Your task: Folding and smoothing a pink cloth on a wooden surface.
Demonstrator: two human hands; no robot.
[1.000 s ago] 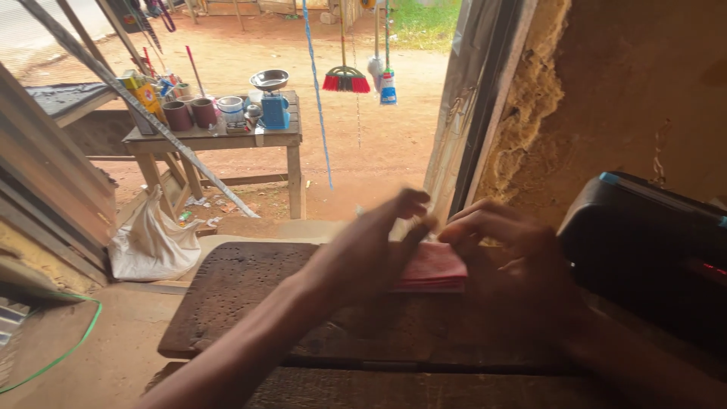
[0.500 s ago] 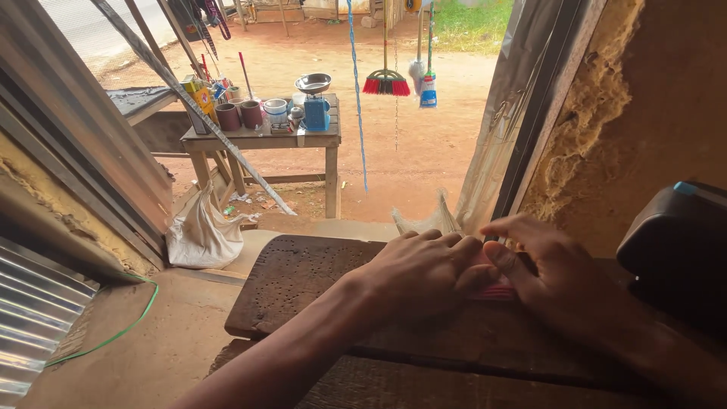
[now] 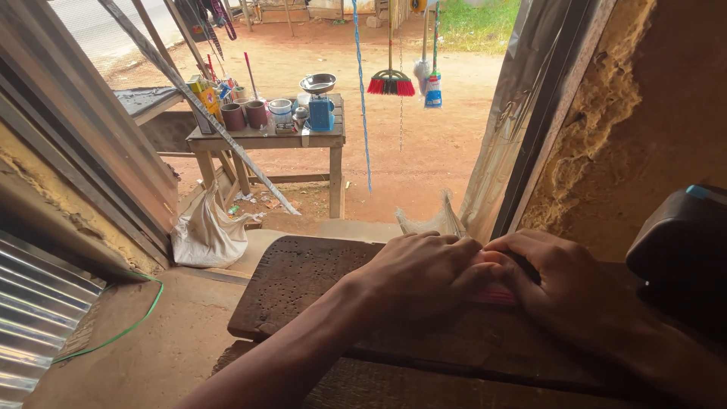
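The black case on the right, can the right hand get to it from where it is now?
Probably yes. The right hand rests on the wooden board over a pink item, and nothing lies between it and the black case.

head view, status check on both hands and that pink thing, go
Left hand and right hand flat on pink item, pressing it to wooden board. Item mostly hidden. Black object close at right, not touching.

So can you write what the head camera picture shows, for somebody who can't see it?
Two hands, the left hand and right hand, press together on a flat pink thing, mostly hidden, on a dark wooden board. Outside the doorway, a wooden table holds cups and a blue scale on red dirt, with a white sack nearby.
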